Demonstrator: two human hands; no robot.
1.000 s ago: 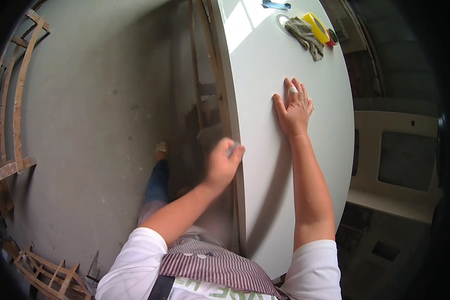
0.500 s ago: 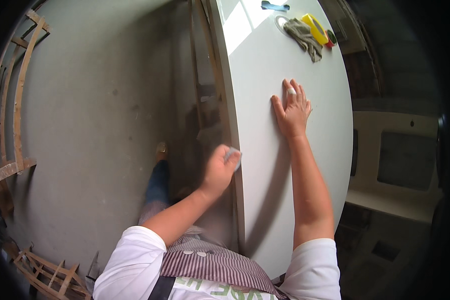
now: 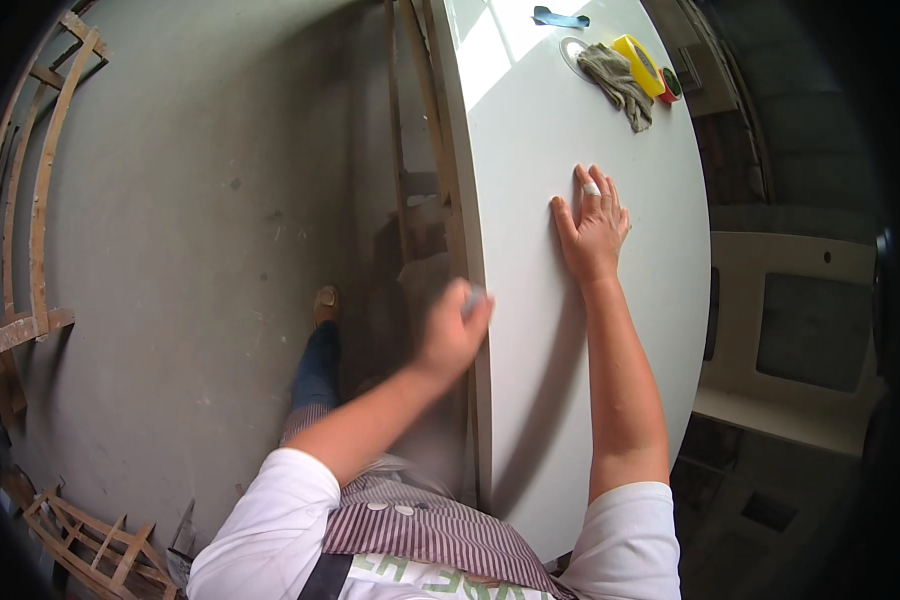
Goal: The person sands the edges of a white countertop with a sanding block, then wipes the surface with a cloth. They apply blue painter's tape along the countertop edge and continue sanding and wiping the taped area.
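Note:
A long white panel lies flat in front of me and to my right. My left hand is closed around a small grey piece of what looks like folded sandpaper, held at the panel's left edge; motion blurs the hand and hides much of the piece. On the panel's top rests my right hand, palm down with fingers spread, a white wrap around one finger. It holds nothing.
At the panel's far end lie a grey-green glove, a yellow tape roll, a smaller red roll and a blue strip. Wooden frames stand at left. A pale panel with a dark inset is at right.
My left hand has shifted slightly along the panel's edge, still gripping the grey piece. My right hand stays flat on the panel. The whole view has moved a little.

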